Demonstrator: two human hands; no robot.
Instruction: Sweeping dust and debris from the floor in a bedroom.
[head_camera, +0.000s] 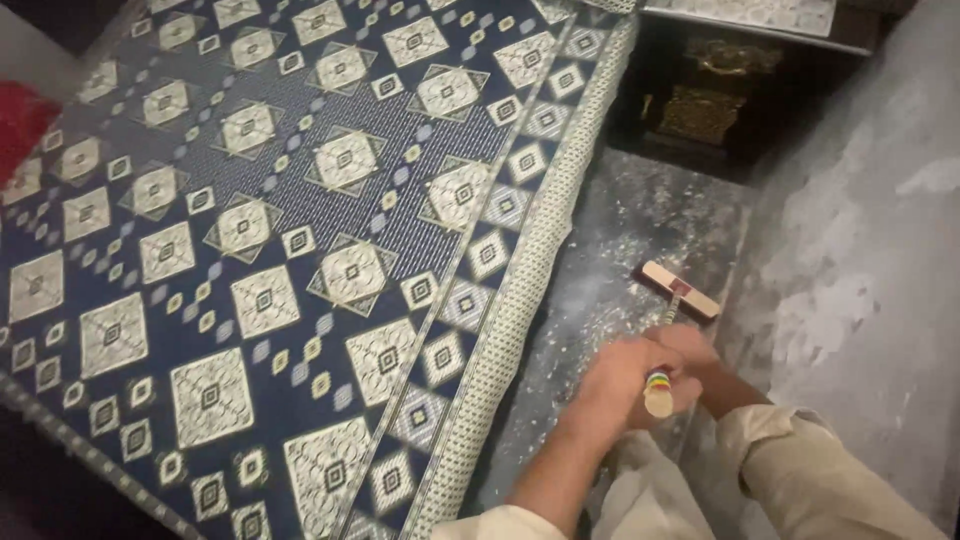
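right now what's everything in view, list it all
patterned mat: one, dark blue with cream diamond and square motifs, spread over the left and middle of the view
floor: one, grey and speckled, a narrow strip between the mat and the wall
wall: one, grey with pale patches, right side
broom head: one, tan and dark brown, on the floor near the wall
broom handle: one, pale wood with coloured bands near its end, held in both hands
dark cabinet: one, black with gold ornament, top right
red cloth: one, red, left edge, partly cut off
left hand: one, fingers wrapped round the handle
right hand: one, gripping the handle, cream sleeve behind
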